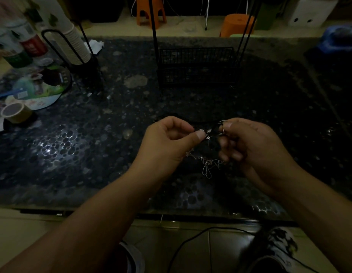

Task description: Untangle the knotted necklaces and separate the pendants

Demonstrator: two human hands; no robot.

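Left hand (167, 142) pinches small silver pendants (205, 133); right hand (248, 142) pinches the dark cord beside them. Tangle held above the surface (76, 146), chain (207, 164) hanging free, probably to expose crossings.

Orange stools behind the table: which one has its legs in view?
The left orange stool, behind the thin black pole: its legs show. The right stool shows only a rounded top above the table edge.

Dark pebble-patterned glossy tabletop (76, 146) open left and right; black wire basket (197, 67) blocks behind, tan tape roll (16, 112) far-left.
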